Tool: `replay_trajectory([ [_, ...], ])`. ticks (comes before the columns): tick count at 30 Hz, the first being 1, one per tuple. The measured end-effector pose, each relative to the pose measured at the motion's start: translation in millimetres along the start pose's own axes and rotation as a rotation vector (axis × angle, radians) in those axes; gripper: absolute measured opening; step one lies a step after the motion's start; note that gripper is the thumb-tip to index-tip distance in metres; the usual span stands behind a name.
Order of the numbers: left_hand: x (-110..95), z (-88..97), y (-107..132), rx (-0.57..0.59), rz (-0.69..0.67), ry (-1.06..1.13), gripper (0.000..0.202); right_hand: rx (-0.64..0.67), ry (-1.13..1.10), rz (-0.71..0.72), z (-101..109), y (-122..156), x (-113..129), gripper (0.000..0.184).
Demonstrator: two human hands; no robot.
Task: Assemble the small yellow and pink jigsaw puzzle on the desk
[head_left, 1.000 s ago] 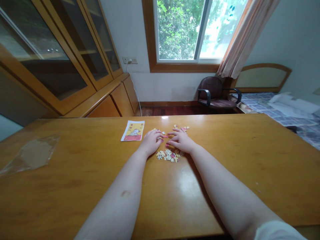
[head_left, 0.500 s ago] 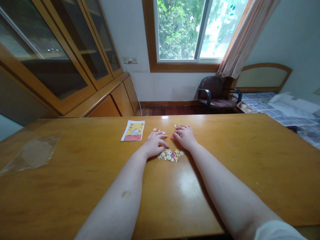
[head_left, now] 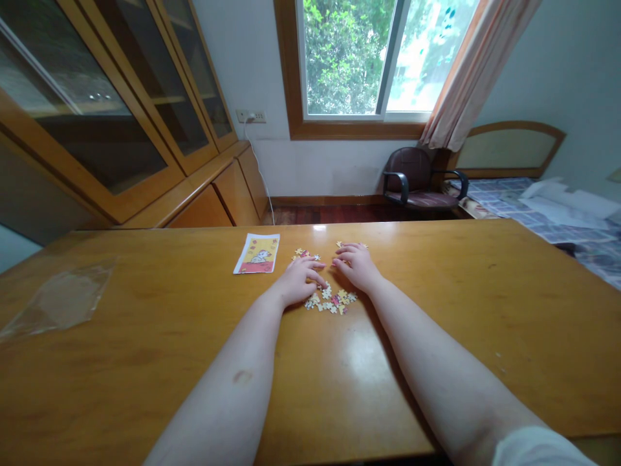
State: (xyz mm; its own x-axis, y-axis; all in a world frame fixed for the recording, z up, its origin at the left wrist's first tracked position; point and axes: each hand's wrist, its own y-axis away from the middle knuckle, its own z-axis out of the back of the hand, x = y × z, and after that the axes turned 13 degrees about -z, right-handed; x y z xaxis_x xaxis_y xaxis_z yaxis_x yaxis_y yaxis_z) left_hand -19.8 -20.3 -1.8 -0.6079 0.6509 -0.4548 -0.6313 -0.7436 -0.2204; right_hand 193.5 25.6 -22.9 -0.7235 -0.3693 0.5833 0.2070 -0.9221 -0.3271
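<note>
Small jigsaw puzzle pieces (head_left: 334, 301) lie in a loose pile on the wooden table, some pale, some yellow or pink. My left hand (head_left: 299, 282) rests at the pile's far left side with fingers spread, its fingertips by the pale pieces. Beyond it sits a second cluster of pieces (head_left: 301, 253), partly hidden by that hand. My right hand (head_left: 358, 264) lies to the right with its fingers apart and slightly bent. A few pieces (head_left: 339, 244) show past its fingertips; what lies beneath the palm is hidden.
A picture card (head_left: 257, 254) with a white animal on yellow and red lies left of my hands. Farther left is a clear plastic bag (head_left: 63, 294). Past the table (head_left: 194, 349) stand a glass-door cabinet (head_left: 145, 116), an armchair (head_left: 417, 181) and a bed (head_left: 514, 194).
A few pale pieces have shifted from the near pile toward my left fingertips. Another piece now shows beyond my right hand. Both hands have barely moved.
</note>
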Motion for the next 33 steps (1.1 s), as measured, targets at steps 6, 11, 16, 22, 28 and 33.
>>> replay_trajectory([
  [6,-2,-0.9,1,-0.074,-0.027,-0.036,0.035,0.009,-0.015,0.009,3,0,2,0.018],
  [11,-5,-0.1,2,-0.070,-0.015,-0.063,0.030,0.101,-0.030,0.093,7,2,6,0.012],
  [16,-3,-0.8,1,-0.032,-0.012,-0.080,0.023,0.309,-0.057,0.208,8,4,10,0.014],
  [22,2,-1.8,0,-0.037,-0.015,-0.098,0.020,0.311,-0.028,0.194,7,3,11,0.012],
  [28,9,-4.3,-3,-0.116,-0.013,-0.085,0.018,0.266,-0.020,0.150,4,0,8,0.017],
  [33,11,-5.3,-4,-0.144,0.025,-0.094,0.020,0.237,0.004,0.141,2,0,7,0.015],
])
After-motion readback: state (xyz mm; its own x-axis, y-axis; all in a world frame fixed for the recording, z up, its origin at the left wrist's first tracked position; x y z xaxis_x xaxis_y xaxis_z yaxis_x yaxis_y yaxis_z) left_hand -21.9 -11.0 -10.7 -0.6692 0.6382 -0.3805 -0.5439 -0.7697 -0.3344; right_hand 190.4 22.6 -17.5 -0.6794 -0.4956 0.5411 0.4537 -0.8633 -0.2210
